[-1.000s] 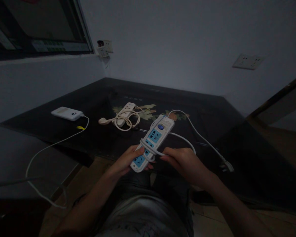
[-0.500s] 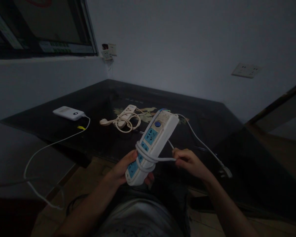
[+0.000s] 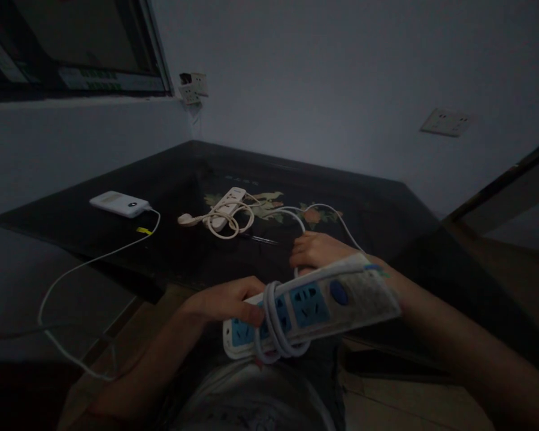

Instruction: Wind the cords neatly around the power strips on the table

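Observation:
My left hand [image 3: 238,302] grips the near end of a white power strip [image 3: 359,302] with blue socket panels and a dark blue button. The strip lies tilted nearly sideways above my lap. Its white cord [image 3: 276,326] is looped a few times around the strip's middle. Behind the strip, my right hand [image 3: 317,251] is closed on the cord, its fingertips partly hidden. More of that cord arcs over the table beyond the hand. A smaller white power strip [image 3: 231,203], with its own cord and plug loosely coiled on it, lies on the table.
The dark table [image 3: 161,173] has a painted flower pattern. At its left lies a white power bank-like device [image 3: 119,203] with a cable [image 3: 90,260] hanging over the edge. Wall sockets [image 3: 447,121] sit at right, others [image 3: 193,88] in the corner by the window.
The power strip has swung from steeply upright to nearly sideways, its button end now at the right. My right hand has moved up and behind the strip, pulling the cord around.

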Available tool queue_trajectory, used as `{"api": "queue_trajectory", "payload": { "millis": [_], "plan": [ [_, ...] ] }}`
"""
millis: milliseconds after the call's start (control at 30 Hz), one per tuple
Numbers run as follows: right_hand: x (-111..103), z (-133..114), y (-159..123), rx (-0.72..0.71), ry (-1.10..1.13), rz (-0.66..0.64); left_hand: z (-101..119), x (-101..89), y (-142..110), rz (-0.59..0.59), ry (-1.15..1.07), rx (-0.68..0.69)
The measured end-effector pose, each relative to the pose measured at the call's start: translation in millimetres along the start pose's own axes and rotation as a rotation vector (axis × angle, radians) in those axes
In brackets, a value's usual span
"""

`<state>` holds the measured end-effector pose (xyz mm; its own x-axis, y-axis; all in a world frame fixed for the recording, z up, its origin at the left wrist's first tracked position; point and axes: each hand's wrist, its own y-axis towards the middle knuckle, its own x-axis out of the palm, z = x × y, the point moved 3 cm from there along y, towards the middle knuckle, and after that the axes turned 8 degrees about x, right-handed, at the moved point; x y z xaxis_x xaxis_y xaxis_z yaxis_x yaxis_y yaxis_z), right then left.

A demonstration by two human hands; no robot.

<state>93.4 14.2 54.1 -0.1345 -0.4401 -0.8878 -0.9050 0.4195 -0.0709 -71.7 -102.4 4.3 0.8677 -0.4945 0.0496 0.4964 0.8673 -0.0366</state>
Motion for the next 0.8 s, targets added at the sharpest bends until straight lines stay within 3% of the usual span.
{"api": "queue_trajectory", "payload": {
  "millis": [100, 233, 367, 600, 800],
  "plan": [
    [-1, -19, 17, -0.163, -0.487, -0.132, 13, 5.7, 5, -0.328, 0.109, -0.056],
    [-1, -36, 31, -0.17, -0.677, -0.224, 31, 17.4, 10, -0.401, 0.39, 0.076],
    [-9, -39, 37, -0.124, -0.621, -0.238, 35, 26.4, 9, -0.284, 0.678, 0.159],
    [-48, -34, 26, 0.093, -0.406, -0.123, 18, 16.2, 12, -0.059, 1.0, 0.006],
    [-53, -59, 9, 0.106, -0.246, -0.144, 3, 1.1, 18, 0.088, 1.199, -0.048]
  ]
}}
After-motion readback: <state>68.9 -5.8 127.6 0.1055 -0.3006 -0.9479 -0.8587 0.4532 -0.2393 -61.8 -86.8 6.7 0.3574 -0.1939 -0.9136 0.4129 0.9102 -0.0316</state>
